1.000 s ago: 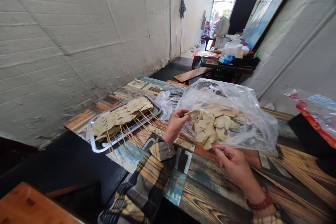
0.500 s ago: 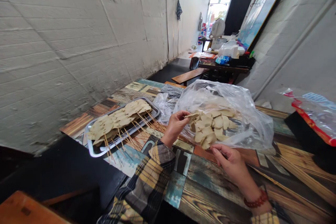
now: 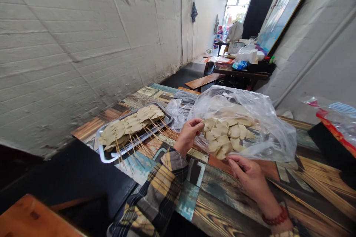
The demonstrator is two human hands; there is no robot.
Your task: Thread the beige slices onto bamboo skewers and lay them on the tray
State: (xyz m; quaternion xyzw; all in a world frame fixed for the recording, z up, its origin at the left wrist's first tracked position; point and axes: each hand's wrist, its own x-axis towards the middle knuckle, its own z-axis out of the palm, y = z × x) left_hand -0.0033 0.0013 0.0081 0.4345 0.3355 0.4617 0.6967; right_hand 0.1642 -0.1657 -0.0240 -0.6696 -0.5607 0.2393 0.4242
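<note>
My left hand (image 3: 189, 136) pinches the edge of a thin beige slice at the left side of a loose heap of slices (image 3: 219, 131). The heap lies at the mouth of a clear plastic bag (image 3: 274, 135). My right hand (image 3: 247, 174) is closed, thumb against fingers, at the near edge of the overlapping slices; what it grips is hidden by the fingers. Left of my hands, a metal tray (image 3: 107, 160) bears rows of skewered slices (image 3: 130, 124), with their thin sticks (image 3: 139, 142) pointing out over the near rim.
Loose bamboo sticks (image 3: 325, 189) lie on the patchwork wood table (image 3: 222, 207) at right. A black box with red-edged plastic packaging (image 3: 333, 133) stands beyond them. Behind the tray are a small clear bag (image 3: 176, 113) and a grey cloth (image 3: 185, 97). A white wall (image 3: 69, 44) runs along the left.
The view has shifted slightly, so everything sits a little further right. The slice at my left fingertips now lies closer against the heap. My right hand keeps its place beside the slices.
</note>
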